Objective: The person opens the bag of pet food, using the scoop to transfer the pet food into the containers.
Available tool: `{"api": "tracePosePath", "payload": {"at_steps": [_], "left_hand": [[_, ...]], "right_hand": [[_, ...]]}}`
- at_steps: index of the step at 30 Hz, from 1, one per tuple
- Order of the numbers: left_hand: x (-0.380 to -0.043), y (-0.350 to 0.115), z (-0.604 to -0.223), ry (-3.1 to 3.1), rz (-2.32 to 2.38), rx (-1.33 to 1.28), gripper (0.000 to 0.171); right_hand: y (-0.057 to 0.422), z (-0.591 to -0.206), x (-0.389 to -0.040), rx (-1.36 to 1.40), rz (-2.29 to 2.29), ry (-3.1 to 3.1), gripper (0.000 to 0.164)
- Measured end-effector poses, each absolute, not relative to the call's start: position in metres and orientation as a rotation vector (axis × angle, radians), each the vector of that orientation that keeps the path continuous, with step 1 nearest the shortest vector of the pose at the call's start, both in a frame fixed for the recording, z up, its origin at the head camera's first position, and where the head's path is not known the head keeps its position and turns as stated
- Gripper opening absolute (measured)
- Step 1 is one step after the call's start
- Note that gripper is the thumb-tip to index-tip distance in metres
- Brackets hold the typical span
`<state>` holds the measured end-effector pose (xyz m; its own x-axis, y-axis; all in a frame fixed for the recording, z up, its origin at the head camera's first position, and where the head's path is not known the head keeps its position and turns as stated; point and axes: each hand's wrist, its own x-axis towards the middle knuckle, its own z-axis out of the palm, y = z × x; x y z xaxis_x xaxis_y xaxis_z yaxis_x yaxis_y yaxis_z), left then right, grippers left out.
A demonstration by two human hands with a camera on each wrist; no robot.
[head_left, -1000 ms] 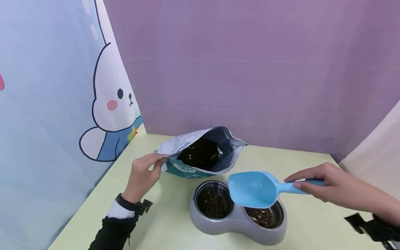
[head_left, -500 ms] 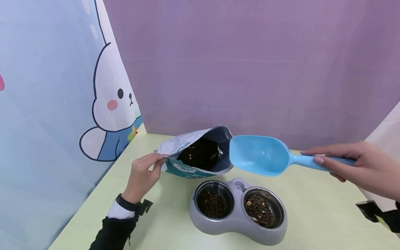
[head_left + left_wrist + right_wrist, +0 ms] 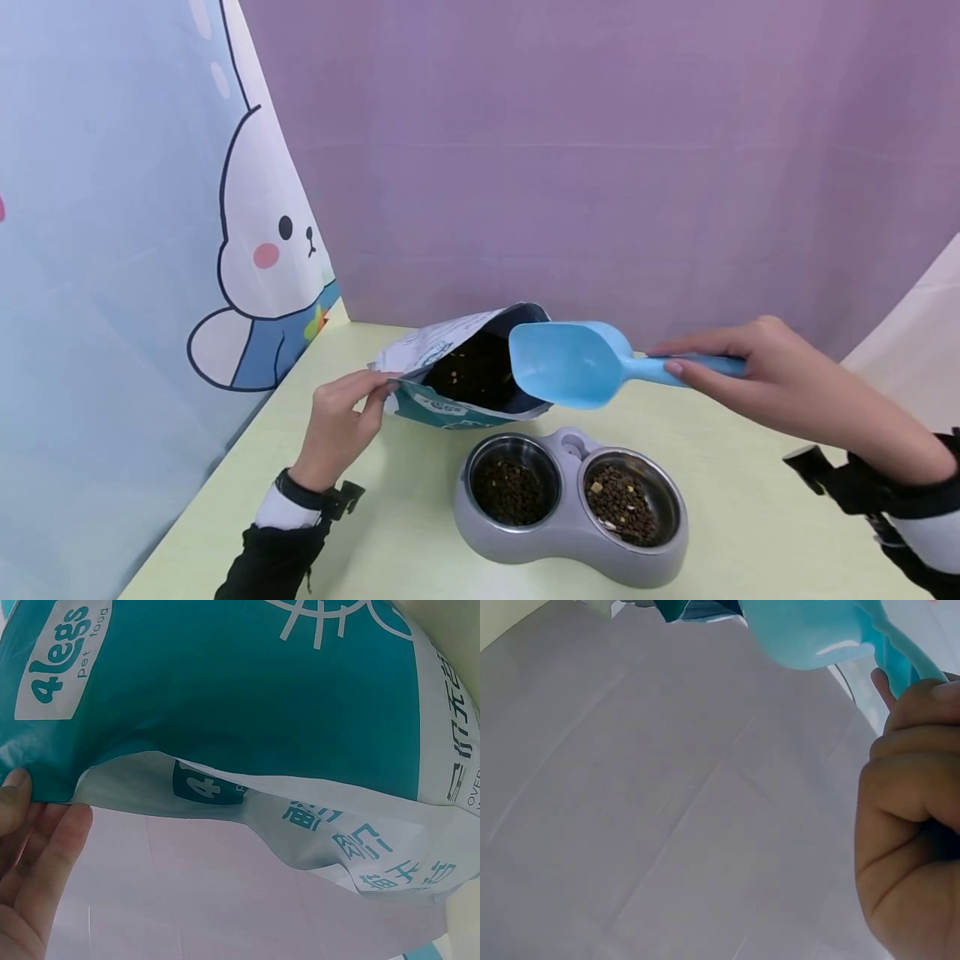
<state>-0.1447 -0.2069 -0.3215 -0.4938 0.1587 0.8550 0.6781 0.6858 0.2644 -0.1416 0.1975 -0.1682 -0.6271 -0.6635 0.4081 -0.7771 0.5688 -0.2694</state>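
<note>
Head view: a right hand (image 3: 772, 375) grips a blue scoop (image 3: 566, 362) by the right side of an open 4legs pet food bag (image 3: 450, 412), which could tip if knocked, as a left hand (image 3: 343, 429) only pinches its edge.

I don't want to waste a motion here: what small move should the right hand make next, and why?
Probably slide the blue scoop leftward into the bag: the scoop looks empty, the right hand holds it by the handle, and the left hand pinches the open bag's edge, with food visible inside.
</note>
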Motion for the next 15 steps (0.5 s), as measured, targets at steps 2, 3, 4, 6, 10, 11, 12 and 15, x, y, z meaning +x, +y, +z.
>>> {"api": "tracePosePath", "payload": {"at_steps": [2,3,4,6,10,11,12,15], "left_hand": [[-0.145,-0.207,-0.322,-2.019,-0.754,-0.644,0.026],[-0.145,-0.207,-0.322,-2.018,-0.757,-0.645,0.026],[-0.145,-0.206,-0.322,-2.018,-0.758,-0.645,0.027],[-0.144,-0.206,-0.322,-2.017,-0.760,-0.645,0.027],[-0.145,-0.207,-0.323,-2.015,-0.759,-0.647,0.026],[-0.145,-0.207,-0.323,-2.013,-0.758,-0.647,0.026],[-0.146,-0.207,-0.323,-2.009,-0.757,-0.651,0.026],[-0.146,-0.208,-0.323,-2.004,-0.754,-0.655,0.025]], "right_hand": [[0.192,-0.168,-0.143,1.215,0.597,-2.529,0.027],[0.189,-0.168,-0.144,1.223,0.581,-2.521,0.027],[0.186,-0.168,-0.144,1.234,0.568,-2.513,0.026],[0.181,-0.168,-0.145,1.251,0.553,-2.503,0.025],[0.172,-0.169,-0.145,1.264,0.547,-2.511,0.021],[0.170,-0.169,-0.145,1.265,0.543,-2.510,0.020],[0.168,-0.169,-0.145,1.267,0.533,-2.510,0.019],[0.163,-0.170,-0.146,1.271,0.496,-2.515,0.019]]}}
